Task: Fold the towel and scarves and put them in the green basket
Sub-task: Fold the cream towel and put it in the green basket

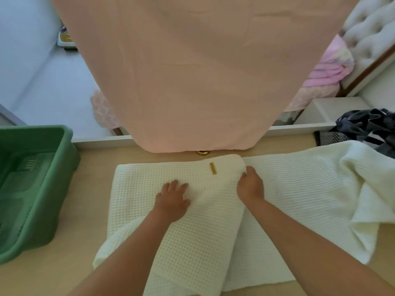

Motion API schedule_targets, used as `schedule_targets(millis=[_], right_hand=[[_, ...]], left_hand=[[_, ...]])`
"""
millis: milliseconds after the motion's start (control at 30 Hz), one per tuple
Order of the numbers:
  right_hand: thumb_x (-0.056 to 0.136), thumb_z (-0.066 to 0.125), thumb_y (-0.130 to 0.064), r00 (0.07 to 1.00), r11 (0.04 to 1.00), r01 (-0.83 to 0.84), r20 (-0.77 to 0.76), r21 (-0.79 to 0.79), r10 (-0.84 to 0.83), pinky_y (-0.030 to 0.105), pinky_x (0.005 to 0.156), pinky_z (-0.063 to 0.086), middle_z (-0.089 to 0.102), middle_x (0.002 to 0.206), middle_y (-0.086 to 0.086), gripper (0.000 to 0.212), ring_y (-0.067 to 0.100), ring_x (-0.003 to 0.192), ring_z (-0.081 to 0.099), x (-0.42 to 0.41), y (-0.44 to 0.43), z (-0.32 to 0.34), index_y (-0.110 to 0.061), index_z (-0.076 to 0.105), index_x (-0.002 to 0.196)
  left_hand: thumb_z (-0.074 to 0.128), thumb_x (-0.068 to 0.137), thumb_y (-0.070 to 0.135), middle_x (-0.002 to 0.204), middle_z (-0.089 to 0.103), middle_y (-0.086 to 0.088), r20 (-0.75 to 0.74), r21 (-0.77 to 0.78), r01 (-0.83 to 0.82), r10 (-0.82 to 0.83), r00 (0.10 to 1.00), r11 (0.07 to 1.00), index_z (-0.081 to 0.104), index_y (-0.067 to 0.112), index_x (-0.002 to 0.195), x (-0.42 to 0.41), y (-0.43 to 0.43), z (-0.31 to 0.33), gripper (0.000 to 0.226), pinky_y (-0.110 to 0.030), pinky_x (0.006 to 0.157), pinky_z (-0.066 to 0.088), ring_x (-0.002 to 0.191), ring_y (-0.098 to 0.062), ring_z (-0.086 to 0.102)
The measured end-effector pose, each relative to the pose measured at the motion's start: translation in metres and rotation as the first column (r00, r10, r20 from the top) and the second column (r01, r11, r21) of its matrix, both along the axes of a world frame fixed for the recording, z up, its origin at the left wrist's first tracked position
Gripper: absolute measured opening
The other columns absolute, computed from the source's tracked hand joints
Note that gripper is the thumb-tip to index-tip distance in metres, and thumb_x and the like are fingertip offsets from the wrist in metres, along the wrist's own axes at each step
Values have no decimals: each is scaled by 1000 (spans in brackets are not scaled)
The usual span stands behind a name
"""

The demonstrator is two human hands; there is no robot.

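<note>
A cream waffle-weave towel [299,189] lies across the wooden table, its left part folded over into a flap with a small gold tag [212,168]. My left hand [172,199] rests flat on that flap, fingers spread. At the flap's right edge, near its far corner, my right hand [250,184] pinches the fabric. The right end of the towel is bunched and hangs loose. The green basket [64,167] stands at the table's left side with nothing in it. A dark patterned scarf [367,127] lies crumpled at the far right.
A large peach cloth [203,71] hangs over the far side of the table and blocks the middle of the view. A gold ring-like object [202,152] peeks out below it. Pink bedding [327,69] and a tufted headboard [372,28] lie beyond.
</note>
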State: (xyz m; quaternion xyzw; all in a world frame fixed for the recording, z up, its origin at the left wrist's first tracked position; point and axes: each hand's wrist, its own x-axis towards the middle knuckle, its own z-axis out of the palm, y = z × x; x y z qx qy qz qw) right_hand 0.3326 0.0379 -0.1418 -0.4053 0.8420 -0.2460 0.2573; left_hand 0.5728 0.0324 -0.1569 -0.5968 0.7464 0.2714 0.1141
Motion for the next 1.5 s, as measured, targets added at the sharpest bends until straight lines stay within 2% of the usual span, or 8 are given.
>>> schedule_targets(millis=[267, 367, 567, 800, 1133, 1233, 1333, 1500], right_hand=[[89, 60, -6, 961, 965, -241, -116, 102, 252, 42, 101, 45, 32, 148, 14, 78, 31, 127, 45, -14, 5, -10, -17, 19, 155], [84, 60, -5, 801, 857, -514, -337, 38, 495, 38, 98, 43, 38, 142, 10, 63, 27, 121, 46, 11, 27, -10, -18, 42, 143], [88, 64, -39, 471, 466, -879, 39, 99, 881, 26, 73, 44, 56, 93, -13, 24, 9, 85, 57, 79, 80, 3, -28, 62, 108], [64, 66, -67, 392, 406, -864, -110, 297, 914, 34, 90, 43, 42, 121, -6, 77, 16, 106, 48, 126, 134, -22, -33, 47, 130], [79, 57, 7, 541, 644, -754, -433, 132, 721, 32, 71, 35, 61, 95, 0, 38, 22, 84, 59, 134, 158, -20, -21, 69, 103], [62, 67, 14, 499, 660, -750, -622, 38, 604, 29, 62, 29, 52, 73, -2, 37, 15, 62, 45, 119, 158, 1, -18, 67, 79], [59, 68, 14, 410, 650, -755, -708, 91, 575, 31, 59, 30, 48, 69, -1, 34, 18, 61, 43, 97, 161, 17, -17, 66, 72], [74, 61, -1, 229, 467, -737, -470, 488, 852, 27, 75, 27, 60, 95, -4, 40, 16, 85, 54, 71, 185, 23, -29, 70, 101]], left_hand=[[45, 99, 21, 149, 42, -2, -236, -321, -257, 185, 954, 912, 42, 21, 145, 4, 29, 1, 46, -43, 111, 35, 137, -24, 35], [46, 86, -3, 130, 54, 1, -262, -427, -327, 231, 937, 843, 57, 18, 130, 18, 49, 10, 50, -36, 97, 39, 119, -22, 47], [50, 62, -16, 108, 53, 3, -149, -499, -401, 379, 913, 769, 58, 22, 101, 76, 96, 21, 56, -32, 87, 32, 98, -21, 46], [57, 81, 26, 140, 48, 1, -38, -139, -615, 616, 787, 776, 32, 25, 147, 148, 133, 14, 70, -46, 107, 32, 126, -29, 45], [67, 79, 11, 71, 58, 4, -468, -92, -631, 526, 711, 771, 57, 23, 76, 196, 146, 39, 16, -30, 52, 43, 64, -14, 53], [62, 75, -1, 70, 50, 7, -466, -165, -482, 363, 807, 860, 56, 28, 70, 214, 152, 41, 30, -25, 52, 36, 63, -14, 46], [52, 74, -3, 83, 56, 11, -263, 98, -174, 194, 945, 980, 60, 35, 79, 211, 159, 53, 39, -18, 56, 38, 72, -10, 51], [70, 82, 23, 100, 65, 16, -109, 461, 15, 40, 993, 887, 71, 35, 106, 179, 164, 52, 27, -18, 73, 46, 90, -4, 61]])
